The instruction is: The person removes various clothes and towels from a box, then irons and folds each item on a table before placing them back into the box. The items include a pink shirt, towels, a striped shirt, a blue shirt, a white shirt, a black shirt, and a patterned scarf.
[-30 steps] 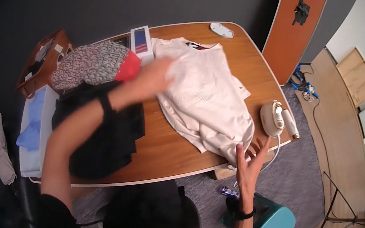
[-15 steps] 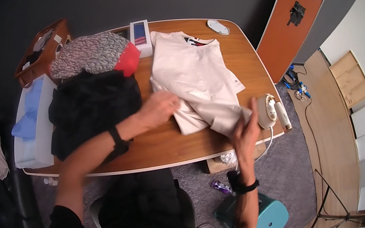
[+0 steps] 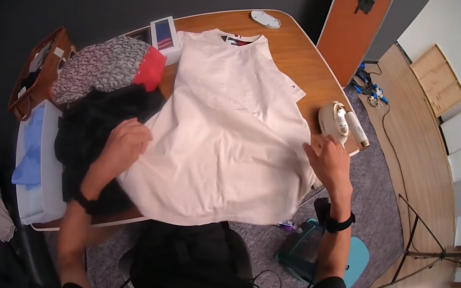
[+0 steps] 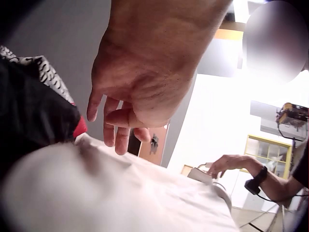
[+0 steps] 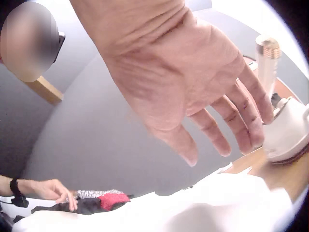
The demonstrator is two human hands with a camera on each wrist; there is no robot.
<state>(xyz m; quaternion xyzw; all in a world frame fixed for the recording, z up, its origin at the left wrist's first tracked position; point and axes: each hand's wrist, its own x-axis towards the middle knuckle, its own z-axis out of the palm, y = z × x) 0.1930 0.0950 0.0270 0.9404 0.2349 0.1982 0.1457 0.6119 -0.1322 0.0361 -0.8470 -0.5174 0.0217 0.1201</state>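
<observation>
A pale T-shirt (image 3: 225, 137) lies spread on the table (image 3: 296, 48), collar at the back, its lower part creased and its hem over the front edge. At its left edge is my left hand (image 3: 121, 149); in the left wrist view the fingers of this hand (image 4: 145, 72) hang loosely bent above the cloth (image 4: 164, 198). My right hand (image 3: 331, 166) is by the shirt's right edge, beside the white-and-gold steamer (image 3: 333, 121). The right wrist view shows that hand (image 5: 193, 82) with spread, relaxed fingers, holding nothing.
Black cloth (image 3: 90, 126) and a patterned grey and red bundle (image 3: 103, 68) lie on the left. Around them are a brown basket (image 3: 45, 67), a white bin (image 3: 57, 176) with blue cloth and a small white box (image 3: 173, 49). A teal stool (image 3: 356, 262) stands below at right.
The shirt's lower part, bunched and folded over before, is now spread wide toward the front edge. My left hand has moved left and my right hand slightly right, and both have come off the cloth.
</observation>
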